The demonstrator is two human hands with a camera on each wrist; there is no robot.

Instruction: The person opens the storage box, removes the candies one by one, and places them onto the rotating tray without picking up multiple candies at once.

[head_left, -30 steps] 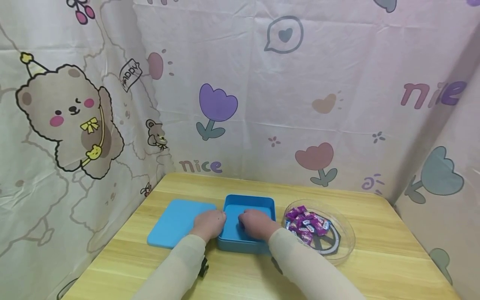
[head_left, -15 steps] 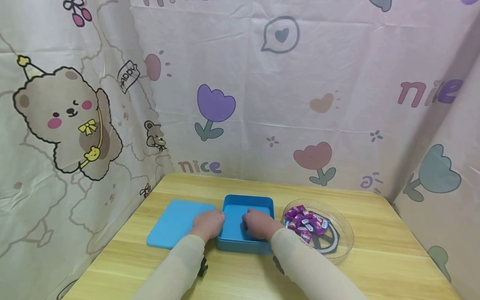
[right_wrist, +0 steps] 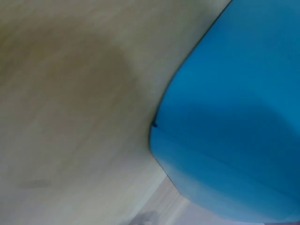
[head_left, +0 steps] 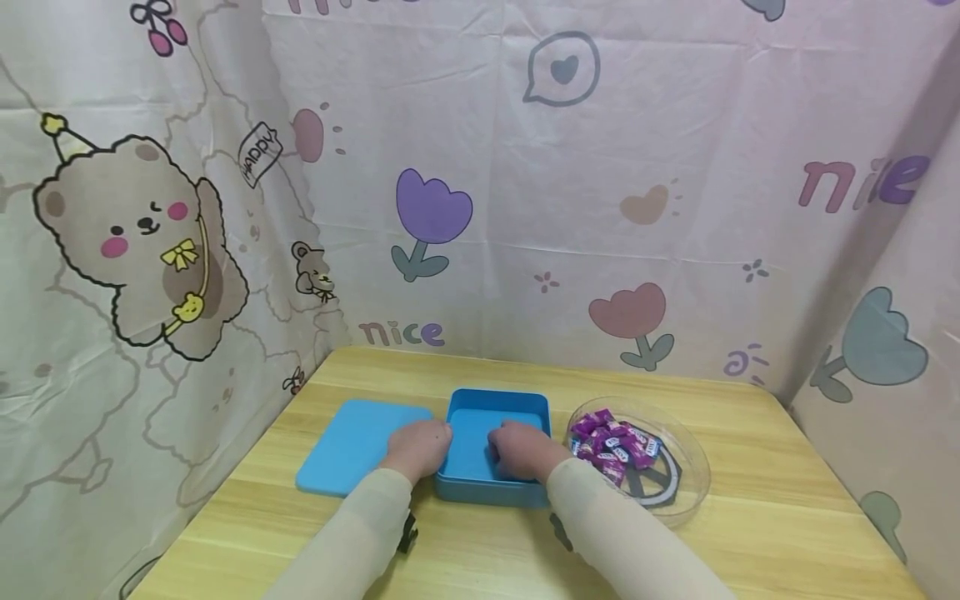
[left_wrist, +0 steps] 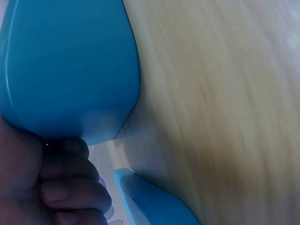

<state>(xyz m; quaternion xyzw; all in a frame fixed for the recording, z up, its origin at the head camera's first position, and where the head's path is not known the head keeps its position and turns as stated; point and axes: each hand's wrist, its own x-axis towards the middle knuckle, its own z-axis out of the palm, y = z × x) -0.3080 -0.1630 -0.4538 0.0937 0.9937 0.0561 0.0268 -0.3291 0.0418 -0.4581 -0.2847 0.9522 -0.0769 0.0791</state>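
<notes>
A blue rectangular box point(head_left: 468, 442), its top uncovered, stands in the middle of the table in the head view. My left hand point(head_left: 420, 448) is at its left rim. In the left wrist view, the curled fingers point(left_wrist: 77, 193) meet the box wall point(left_wrist: 70, 70) and grip it at the edge. My right hand point(head_left: 525, 450) is over the box's right part with its fingers curled downward. Whether it holds anything is hidden in the head view. The right wrist view has the box's outer wall point(right_wrist: 234, 103) but not the fingers.
A flat light-blue lid point(head_left: 348, 446) lies left of the box, partly behind the left hand. To the right, a clear round dish point(head_left: 701, 467) holds several purple-wrapped candies point(head_left: 611, 446). Behind the wooden table point(head_left: 780, 500) hangs a printed curtain point(head_left: 517, 208).
My right hand has shifted slightly to the right within the box's outline. The left hand stays at the left rim; box, lid and candies look the same.
</notes>
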